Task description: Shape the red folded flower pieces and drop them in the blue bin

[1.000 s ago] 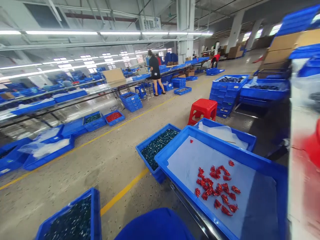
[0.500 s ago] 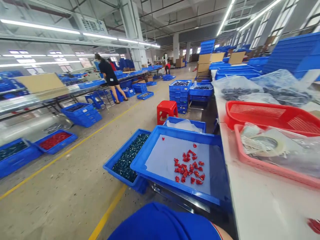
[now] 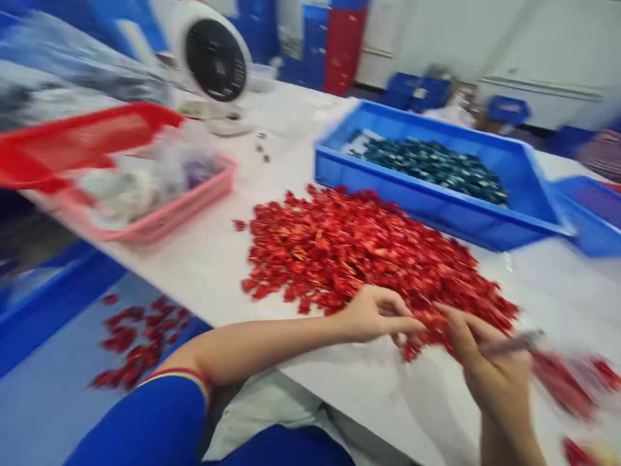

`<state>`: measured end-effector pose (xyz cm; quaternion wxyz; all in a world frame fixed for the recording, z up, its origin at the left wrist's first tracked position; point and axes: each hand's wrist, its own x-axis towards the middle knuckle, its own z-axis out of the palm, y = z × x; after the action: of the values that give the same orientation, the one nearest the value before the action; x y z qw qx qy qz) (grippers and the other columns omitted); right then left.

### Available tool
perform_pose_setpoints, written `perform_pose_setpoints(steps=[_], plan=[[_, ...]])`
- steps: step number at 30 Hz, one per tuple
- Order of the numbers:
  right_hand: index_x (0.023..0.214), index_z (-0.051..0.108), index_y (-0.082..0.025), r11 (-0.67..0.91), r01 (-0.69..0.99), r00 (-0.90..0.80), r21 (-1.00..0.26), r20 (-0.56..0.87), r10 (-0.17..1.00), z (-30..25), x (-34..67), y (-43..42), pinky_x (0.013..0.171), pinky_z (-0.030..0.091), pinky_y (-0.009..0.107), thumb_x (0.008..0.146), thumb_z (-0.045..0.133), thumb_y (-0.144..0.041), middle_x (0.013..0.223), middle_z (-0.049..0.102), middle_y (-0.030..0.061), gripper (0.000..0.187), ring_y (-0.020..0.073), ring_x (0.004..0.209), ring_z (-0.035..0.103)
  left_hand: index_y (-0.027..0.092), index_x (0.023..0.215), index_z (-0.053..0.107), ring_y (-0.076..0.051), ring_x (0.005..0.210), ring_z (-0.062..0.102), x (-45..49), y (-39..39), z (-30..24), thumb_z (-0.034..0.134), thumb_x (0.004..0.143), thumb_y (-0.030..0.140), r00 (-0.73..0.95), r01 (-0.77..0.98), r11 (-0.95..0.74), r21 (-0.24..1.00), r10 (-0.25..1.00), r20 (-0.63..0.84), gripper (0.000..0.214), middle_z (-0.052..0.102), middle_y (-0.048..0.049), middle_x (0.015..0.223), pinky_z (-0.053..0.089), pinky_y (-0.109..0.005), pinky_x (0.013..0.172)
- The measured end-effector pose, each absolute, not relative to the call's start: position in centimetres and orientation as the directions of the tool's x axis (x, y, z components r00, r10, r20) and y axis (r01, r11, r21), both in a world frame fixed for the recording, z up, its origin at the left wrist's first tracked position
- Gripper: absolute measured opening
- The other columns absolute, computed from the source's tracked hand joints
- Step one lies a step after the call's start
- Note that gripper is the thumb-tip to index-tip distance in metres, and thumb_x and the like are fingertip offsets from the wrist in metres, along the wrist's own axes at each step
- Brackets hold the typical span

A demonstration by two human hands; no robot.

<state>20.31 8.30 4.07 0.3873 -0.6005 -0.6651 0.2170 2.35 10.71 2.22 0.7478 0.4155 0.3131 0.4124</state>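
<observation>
A large heap of small red pieces (image 3: 359,246) is spread over the white table (image 3: 272,317), right in front of me. My left hand (image 3: 376,316) is at the heap's near edge with thumb and fingers pinched together; blur hides what is between the fingertips. Facing it, just to the right, my right hand (image 3: 495,362) curls its fingers around a slim grey pen-like tool (image 3: 514,343). The fingertips of both hands are close together over the red pieces.
A blue bin (image 3: 436,207) of dark green pieces stands behind the heap. At left are a pink basket (image 3: 169,217) with bagged items, a red basket (image 3: 72,149) and a white round-faced device (image 3: 216,61). Below the table edge, a blue tray (image 3: 53,310) holds red pieces.
The view has swung right, from the aisle and the tray of red pieces to the tabletop heap. Both hands are now in sight over it; neither showed before.
</observation>
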Motion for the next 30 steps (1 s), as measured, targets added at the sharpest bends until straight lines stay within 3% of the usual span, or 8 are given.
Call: perform_pose_setpoints(steps=[3,6,9,14,21,25,30], plan=[[0.090,0.072,-0.018,0.051,0.389,0.212,-0.920,0.143,0.967,4.2,20.1,8.7,0.038,0.038,0.024,0.085,0.062,-0.053,0.067,0.070,0.0052,0.037,0.0109,0.042,0.049,0.013,0.065,0.056,-0.016,0.057,0.069,2.0,11.1,2.5,0.086,0.058,0.054,0.471,-0.388,0.348,0.854,0.871,-0.141,0.051,0.069,-0.0043,0.060,0.053,-0.024,0.051],[0.083,0.071,-0.016,-0.015,0.104,0.160,-0.995,0.002,0.987,4.7,19.5,8.9,0.031,0.028,0.020,0.078,0.071,-0.045,0.061,0.069,0.0051,0.030,0.0053,0.034,0.034,0.014,0.065,0.054,-0.017,0.056,0.071,1.9,10.8,3.0,0.088,0.061,0.044,0.466,-0.447,0.360,0.819,0.875,-0.131,0.046,0.069,-0.0029,0.056,0.052,-0.020,0.045],[0.079,0.071,-0.016,-0.043,-0.011,0.083,-0.999,-0.044,0.996,4.9,19.3,8.4,0.030,0.031,0.019,0.075,0.075,-0.042,0.058,0.068,0.0044,0.026,0.0061,0.035,0.039,0.013,0.066,0.055,-0.016,0.054,0.071,2.1,10.5,3.0,0.089,0.063,0.035,0.457,-0.492,0.373,0.786,0.880,-0.132,0.041,0.070,-0.0022,0.057,0.051,-0.017,0.043],[0.077,0.073,-0.018,0.000,0.064,0.096,-0.998,0.006,0.995,4.7,18.8,7.7,0.035,0.045,0.020,0.070,0.082,-0.035,0.066,0.069,0.0038,0.020,0.0087,0.044,0.052,0.013,0.067,0.055,-0.015,0.053,0.071,2.2,10.6,2.6,0.088,0.066,0.032,0.482,-0.527,0.410,0.745,0.865,-0.135,0.038,0.072,-0.0027,0.059,0.051,-0.016,0.042],[0.075,0.075,-0.022,0.107,0.028,-0.005,-0.994,0.106,0.994,4.8,18.5,8.0,0.040,0.049,0.017,0.076,0.078,-0.024,0.068,0.070,0.0010,0.003,0.0094,0.051,0.060,0.013,0.068,0.055,-0.006,0.039,0.058,2.0,10.6,2.7,0.086,0.069,0.039,0.556,-0.508,0.488,0.710,0.815,-0.162,0.041,0.072,-0.0030,0.059,0.048,-0.014,0.041],[0.079,0.075,-0.024,0.155,0.036,-0.016,-0.987,0.154,0.988,4.8,18.6,8.1,0.042,0.048,0.016,0.076,0.076,-0.016,0.068,0.069,-0.0002,0.009,0.0087,0.052,0.061,0.013,0.068,0.055,-0.007,0.039,0.059,1.9,10.7,2.7,0.086,0.068,0.040,0.570,-0.514,0.506,0.693,0.805,-0.165,0.041,0.072,-0.0024,0.058,0.046,-0.013,0.040],[0.077,0.073,-0.021,0.199,0.178,0.007,-0.964,0.204,0.979,5.0,18.5,7.9,0.037,0.037,0.019,0.076,0.075,-0.019,0.066,0.067,0.0004,0.003,0.0070,0.045,0.049,0.013,0.069,0.055,-0.011,0.049,0.067,1.9,10.8,2.7,0.087,0.066,0.039,0.589,-0.493,0.526,0.693,0.788,-0.179,0.042,0.071,-0.0021,0.059,0.049,-0.014,0.042]])
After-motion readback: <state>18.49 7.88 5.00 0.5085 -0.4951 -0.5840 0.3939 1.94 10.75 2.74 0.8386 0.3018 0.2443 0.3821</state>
